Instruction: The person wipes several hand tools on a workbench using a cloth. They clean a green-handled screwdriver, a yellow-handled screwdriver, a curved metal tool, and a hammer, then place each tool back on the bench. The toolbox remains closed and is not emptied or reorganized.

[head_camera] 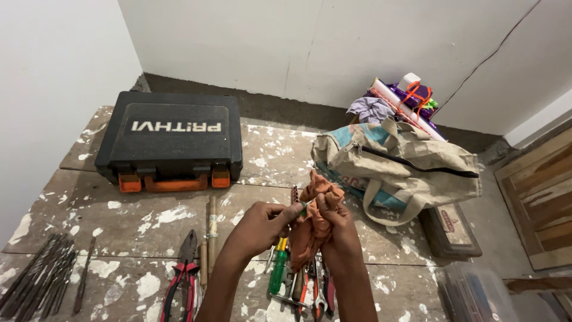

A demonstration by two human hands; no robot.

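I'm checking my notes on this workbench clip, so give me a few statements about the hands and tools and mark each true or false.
1. The right hand holds an orange cloth. True.
2. The black tool case stands open. False: its lid is shut, orange latches facing the person.
3. The left hand pinches a small tool against the cloth. True.
4. The red-handled pliers are in the left hand. False: they lie on the paint-spattered table.
5. The beige bag lies left of the case. False: it lies to the right.
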